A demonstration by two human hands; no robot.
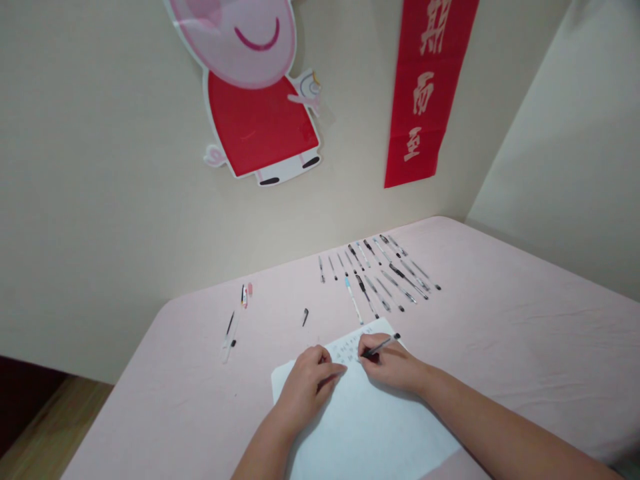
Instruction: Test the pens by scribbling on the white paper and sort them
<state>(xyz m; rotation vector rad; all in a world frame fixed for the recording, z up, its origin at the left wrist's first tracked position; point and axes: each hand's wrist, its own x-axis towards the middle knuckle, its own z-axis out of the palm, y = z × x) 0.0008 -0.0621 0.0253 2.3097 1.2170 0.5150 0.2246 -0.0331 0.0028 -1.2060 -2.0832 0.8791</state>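
Observation:
A white sheet of paper (370,427) lies on the pink-covered table, with small rows of handwriting near its top edge. My right hand (393,363) grips a pen (384,345), its black end pointing up to the right and its lower end at the writing; the tip is hidden by my fingers. On the paper's left part rests my left hand (310,383), fingers loosely bent, thumb stretched toward the writing, nothing held. A black pen cap (305,317) lies just beyond the paper.
Several pens (367,293) lie in two slanted rows beyond the paper. To the left are a taken-apart pen (229,337) and a few small pen-like pieces (245,295). The pink tablecloth (520,333) reaches the wall, which bears a cartoon pig cutout (263,127) and a red banner (425,100).

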